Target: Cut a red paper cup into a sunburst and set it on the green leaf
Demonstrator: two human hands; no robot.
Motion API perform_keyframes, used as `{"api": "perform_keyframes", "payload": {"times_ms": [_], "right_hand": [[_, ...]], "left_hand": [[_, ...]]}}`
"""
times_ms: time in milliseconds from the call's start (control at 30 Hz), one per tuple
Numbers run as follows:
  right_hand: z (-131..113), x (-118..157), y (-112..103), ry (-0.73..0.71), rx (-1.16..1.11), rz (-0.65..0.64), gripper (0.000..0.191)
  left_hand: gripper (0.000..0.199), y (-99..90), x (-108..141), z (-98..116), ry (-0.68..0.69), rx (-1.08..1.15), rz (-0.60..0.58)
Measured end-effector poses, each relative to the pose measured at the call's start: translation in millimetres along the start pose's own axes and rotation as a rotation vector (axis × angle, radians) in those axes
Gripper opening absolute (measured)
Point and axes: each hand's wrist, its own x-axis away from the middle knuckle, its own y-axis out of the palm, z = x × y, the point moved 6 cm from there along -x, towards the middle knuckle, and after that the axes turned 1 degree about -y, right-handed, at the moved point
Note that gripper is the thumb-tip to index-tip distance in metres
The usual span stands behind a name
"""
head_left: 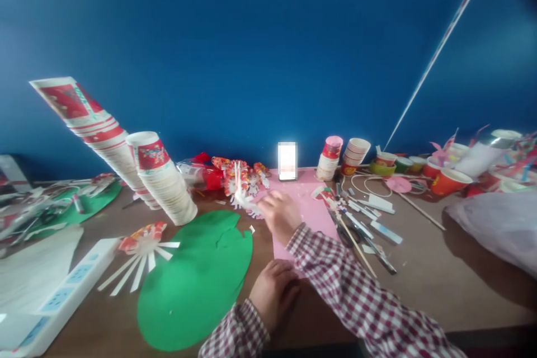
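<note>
My right hand (280,215) reaches over the pink sheet (312,207), its fingers bunched together. At the fingertips is a white cut-paper piece (242,199), blurred, beside a cluster of red-and-white cut paper cups (235,170). Low on the table, my left hand (274,291) rests by the near edge of the pink sheet. Its fingers are curled, and what lies under them is hidden. To its left lies a large green paper leaf shape (193,291). A paper cup cut into fanned strips (142,243) lies by the leaf's left edge.
Tall stacks of paper cups (168,190) stand at left, with shorter cup stacks (356,151) at the back. A bright phone-like screen (287,161) stands against the blue wall. Scissors, sticks and tools (364,224) lie right of the sheet. A white power strip (67,296) lies left.
</note>
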Motion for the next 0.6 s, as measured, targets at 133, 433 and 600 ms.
{"api": "perform_keyframes", "payload": {"times_ms": [133,433,600], "right_hand": [[-51,0,26,-0.202,-0.038,-0.064,0.021],[49,5,44,0.287,-0.051,-0.201,0.041],[109,17,56,0.575,0.020,-0.214,0.040]], "left_hand": [[0.019,1.4,1,-1,0.019,-0.037,0.039],[0.022,0.0,0,-3,-0.032,0.034,-0.030],[0.020,0.5,1,-3,-0.026,0.036,-0.013]]}}
